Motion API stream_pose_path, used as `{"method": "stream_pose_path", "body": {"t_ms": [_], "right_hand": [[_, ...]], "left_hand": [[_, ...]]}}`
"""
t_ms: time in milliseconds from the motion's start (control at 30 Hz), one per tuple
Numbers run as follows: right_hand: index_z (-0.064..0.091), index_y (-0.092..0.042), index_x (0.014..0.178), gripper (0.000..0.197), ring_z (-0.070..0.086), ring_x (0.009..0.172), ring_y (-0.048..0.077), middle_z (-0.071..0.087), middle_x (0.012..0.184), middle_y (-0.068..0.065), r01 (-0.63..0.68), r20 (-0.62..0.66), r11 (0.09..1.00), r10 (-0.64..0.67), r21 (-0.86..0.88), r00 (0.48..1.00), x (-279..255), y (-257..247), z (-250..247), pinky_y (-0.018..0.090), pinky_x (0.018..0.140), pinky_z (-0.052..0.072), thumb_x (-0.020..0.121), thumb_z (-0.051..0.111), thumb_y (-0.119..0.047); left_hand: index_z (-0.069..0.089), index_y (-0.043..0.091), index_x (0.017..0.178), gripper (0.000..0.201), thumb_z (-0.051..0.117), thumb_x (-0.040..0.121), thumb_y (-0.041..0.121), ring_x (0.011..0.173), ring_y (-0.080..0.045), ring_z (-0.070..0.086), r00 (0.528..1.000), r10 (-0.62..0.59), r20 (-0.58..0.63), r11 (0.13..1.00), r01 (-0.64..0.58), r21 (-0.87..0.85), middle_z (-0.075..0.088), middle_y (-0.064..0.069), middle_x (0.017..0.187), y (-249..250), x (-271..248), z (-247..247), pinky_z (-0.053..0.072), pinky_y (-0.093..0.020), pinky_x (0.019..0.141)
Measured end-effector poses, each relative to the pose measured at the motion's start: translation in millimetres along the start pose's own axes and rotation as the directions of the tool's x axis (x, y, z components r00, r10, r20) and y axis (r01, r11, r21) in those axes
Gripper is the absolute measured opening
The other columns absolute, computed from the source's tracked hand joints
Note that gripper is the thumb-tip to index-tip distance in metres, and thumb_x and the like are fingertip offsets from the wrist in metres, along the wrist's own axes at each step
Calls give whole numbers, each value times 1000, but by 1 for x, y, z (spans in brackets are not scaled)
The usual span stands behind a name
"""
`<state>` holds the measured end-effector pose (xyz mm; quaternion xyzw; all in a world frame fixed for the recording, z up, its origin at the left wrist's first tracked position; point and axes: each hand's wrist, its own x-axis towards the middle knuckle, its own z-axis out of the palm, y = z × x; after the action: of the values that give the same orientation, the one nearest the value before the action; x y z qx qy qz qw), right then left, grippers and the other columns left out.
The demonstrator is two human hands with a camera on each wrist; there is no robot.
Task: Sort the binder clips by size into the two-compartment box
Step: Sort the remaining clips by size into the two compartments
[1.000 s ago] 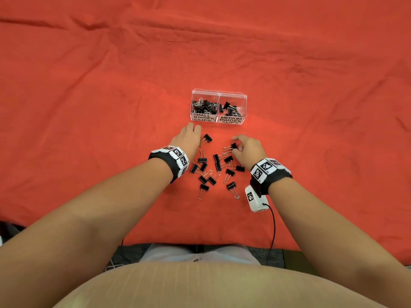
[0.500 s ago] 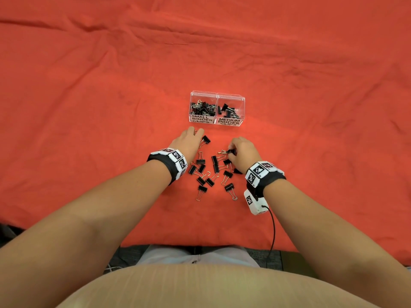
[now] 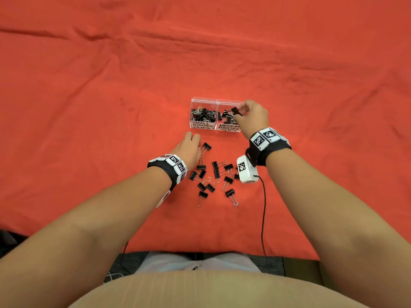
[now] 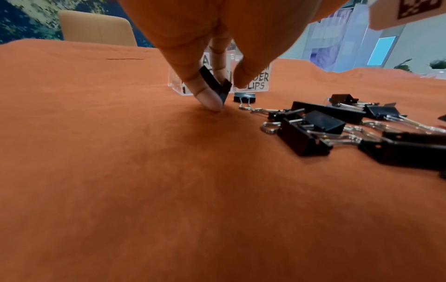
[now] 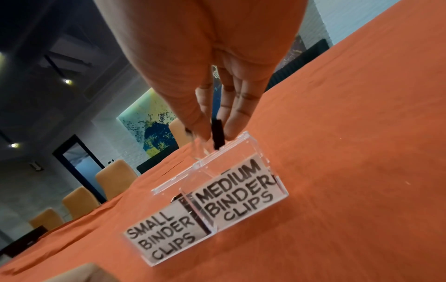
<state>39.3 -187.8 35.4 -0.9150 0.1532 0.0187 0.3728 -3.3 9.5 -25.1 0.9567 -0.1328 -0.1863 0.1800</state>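
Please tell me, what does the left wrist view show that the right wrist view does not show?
Only the left wrist view shows the left hand pinching a small black clip against the red cloth, with loose clips beside it. Only the right wrist view shows the right hand holding a clip over the medium compartment, and the full small label. Both show the clear box.

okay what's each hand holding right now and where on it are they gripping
The right hand pinches a black binder clip by its body, above the box's medium compartment. The left hand pinches another clip by its black body, at the cloth.
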Motion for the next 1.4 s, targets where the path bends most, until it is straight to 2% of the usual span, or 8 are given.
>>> {"method": "stream_pose_path", "body": {"t_ms": [267,367,533,733,833,1033,1233,1400], "right_hand": [[67,-18,98,18,59,79,12,63,93,-2,80,191,993,-63,-82,980,-33,14,-2,25,73,54,86,59,-8],[65,-18,101,21,59,97,19,60,107,2,65,357,969,25,-239,934,-61,41,4,31,88,50,84,57,-10],[60,-17,112,29,46,110,29,50,115,8,71,341,923,68,-379,938,-91,74,16,39,96,42,83,58,-19],[63,-13,102,19,49,113,29,54,103,7,-22,295,974,89,-224,951,-92,81,19,34,96,39,83,62,-12],[65,-12,98,17,53,104,27,46,76,-7,-109,242,990,129,-92,962,-87,81,15,38,104,39,82,64,-6],[69,-16,104,21,53,74,14,56,92,1,-193,222,975,166,106,961,-81,83,-2,22,65,42,86,63,-9],[69,-19,94,26,49,56,12,60,74,-2,-259,358,961,210,93,910,-96,88,-3,23,55,40,93,47,-5],[63,-12,110,28,48,93,11,45,104,1,-33,346,992,74,-121,935,-119,90,18,19,92,37,82,67,-13]], "left_hand": [[47,8,103,13,44,90,4,86,-34,56,1000,8,14,999,-8,-43,51,-13,105,-1,5,-7,49,-43,76],[48,7,102,15,45,89,4,87,-30,56,984,179,-21,982,-179,-56,54,-12,106,17,8,-17,50,-42,77],[50,9,109,20,46,90,4,89,-23,55,937,333,-104,941,-338,-30,56,-8,108,62,38,-40,49,-35,76],[54,9,113,26,46,90,1,106,-30,56,977,191,-95,975,-200,-98,59,-13,116,79,84,-52,46,-38,88],[55,11,117,25,47,94,7,113,-28,54,976,207,-67,974,-212,-80,58,-10,121,79,91,-51,45,-37,93],[57,19,112,21,50,92,14,118,-21,47,962,266,-56,963,-268,-31,52,-3,123,76,51,-35,46,-42,99],[59,22,105,16,57,89,21,107,-17,50,960,250,124,967,-255,26,50,1,109,53,-10,3,50,-28,73],[56,19,118,37,65,84,30,118,-20,43,958,216,189,971,-231,63,46,-3,119,37,-33,22,54,-41,80]]}}
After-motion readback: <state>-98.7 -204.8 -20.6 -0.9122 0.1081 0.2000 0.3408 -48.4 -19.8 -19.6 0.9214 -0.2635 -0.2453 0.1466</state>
